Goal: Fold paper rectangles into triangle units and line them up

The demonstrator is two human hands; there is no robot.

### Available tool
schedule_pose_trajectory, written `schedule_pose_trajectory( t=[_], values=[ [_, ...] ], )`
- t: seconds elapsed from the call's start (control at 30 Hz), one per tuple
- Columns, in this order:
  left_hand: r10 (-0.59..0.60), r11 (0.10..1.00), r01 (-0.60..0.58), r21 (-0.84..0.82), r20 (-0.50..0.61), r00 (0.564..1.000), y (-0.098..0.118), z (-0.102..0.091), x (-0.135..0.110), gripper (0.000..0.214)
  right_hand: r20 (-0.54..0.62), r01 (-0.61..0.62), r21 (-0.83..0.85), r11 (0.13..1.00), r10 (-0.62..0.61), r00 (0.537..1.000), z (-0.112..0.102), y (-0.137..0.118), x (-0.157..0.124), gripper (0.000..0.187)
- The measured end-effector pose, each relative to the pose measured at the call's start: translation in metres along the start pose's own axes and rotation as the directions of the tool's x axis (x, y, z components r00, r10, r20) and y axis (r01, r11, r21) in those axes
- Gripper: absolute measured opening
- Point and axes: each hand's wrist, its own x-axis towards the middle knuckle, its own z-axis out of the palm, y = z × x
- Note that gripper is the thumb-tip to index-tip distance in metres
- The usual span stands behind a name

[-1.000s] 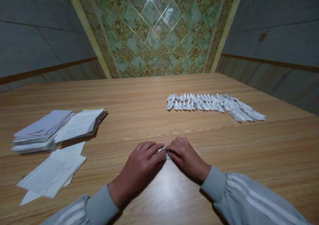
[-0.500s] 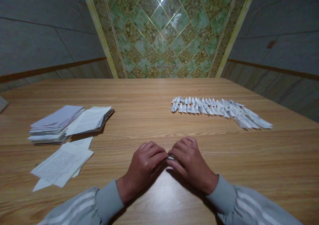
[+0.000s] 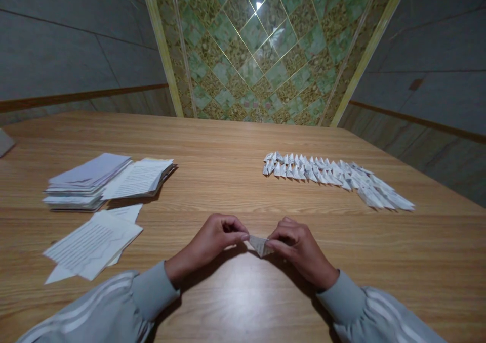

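Note:
A small folded paper triangle (image 3: 259, 245) hangs point down between my two hands, just above the table (image 3: 212, 302). My left hand (image 3: 218, 237) pinches its left corner between thumb and fingers. On the other side, my right hand (image 3: 298, 247) grips the right corner the same way and covers part of it. Faint print shows on the paper. Farther off to the right lie rows of folded paper pieces (image 3: 304, 168), with longer folded ones at their right end.
At the left stand a stack of paper (image 3: 89, 171) and a printed pile (image 3: 138, 178) leaning against it. Several loose printed sheets (image 3: 94, 242) lie nearer me. Another pale object (image 3: 4, 143) shows at the far left edge. A tiled wall (image 3: 250, 54) rises behind the table.
My hands have moved apart and turned, so the folded triangle, mostly hidden by my fingers before, now shows between them. The head view has tilted slightly.

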Motion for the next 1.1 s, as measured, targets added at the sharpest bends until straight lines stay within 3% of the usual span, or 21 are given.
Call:
schedule_pose_trajectory(
  t=[0.23,0.37,0.43,0.53,0.6,0.7,0.73,0.83,0.9,0.97,1.1],
  values=[
    [-0.024,0.998,0.022,-0.066,-0.032,0.999,0.004,-0.008,0.004,0.014,0.006,-0.164,0.162,0.973,0.165,0.986,-0.02,0.003,0.002,0.025],
    [0.03,0.999,-0.031,-0.013,-0.04,0.999,0.007,-0.008,0.001,0.009,-0.11,-0.247,0.114,0.962,0.259,0.959,-0.033,0.004,0.001,0.031],
    [0.06,0.998,-0.06,0.029,0.01,0.998,0.009,-0.005,-0.001,0.007,-0.096,-0.17,0.02,0.985,0.171,0.98,-0.031,-0.003,0.001,0.029],
    [0.133,0.987,-0.137,0.089,0.051,0.99,0.011,0.003,-0.004,0.006,0.075,-0.046,-0.057,0.997,0.05,0.996,-0.017,-0.017,-0.001,0.018],
    [0.181,0.981,-0.176,0.085,-0.048,0.982,0.01,0.01,-0.008,0.006,0.132,0.024,-0.15,0.988,-0.004,0.991,-0.005,-0.025,-0.003,0.023],
    [0.209,0.978,-0.203,0.055,-0.325,0.922,0.005,0.024,-0.018,0.009,0.043,0.03,-0.229,0.973,-0.021,0.999,0.007,-0.029,-0.006,0.021],
    [0.201,0.979,-0.203,0.028,-0.337,0.92,0.003,0.029,-0.022,0.005,0.001,0.022,-0.238,0.971,-0.022,1.0,0.01,-0.029,-0.007,0.019],
    [0.202,0.968,-0.221,-0.121,-0.151,0.968,-0.003,0.044,-0.033,0.006,-0.061,0.027,-0.254,0.967,-0.044,0.997,0.016,-0.028,-0.01,0.022],
    [0.155,0.959,-0.166,-0.231,-0.063,0.986,-0.006,0.05,-0.036,0.01,-0.039,0.052,-0.262,0.964,-0.064,0.997,0.021,-0.03,-0.012,0.033],
    [0.106,0.939,-0.12,-0.322,-0.061,0.992,-0.008,0.053,-0.034,0.011,0.017,0.073,-0.255,0.964,-0.071,0.997,0.024,-0.034,-0.014,0.043],
    [0.053,0.918,-0.117,-0.378,-0.174,0.983,-0.01,0.051,-0.028,0.016,0.127,0.11,-0.205,0.973,-0.084,0.988,0.026,-0.04,-0.016,0.051]
  ],
)
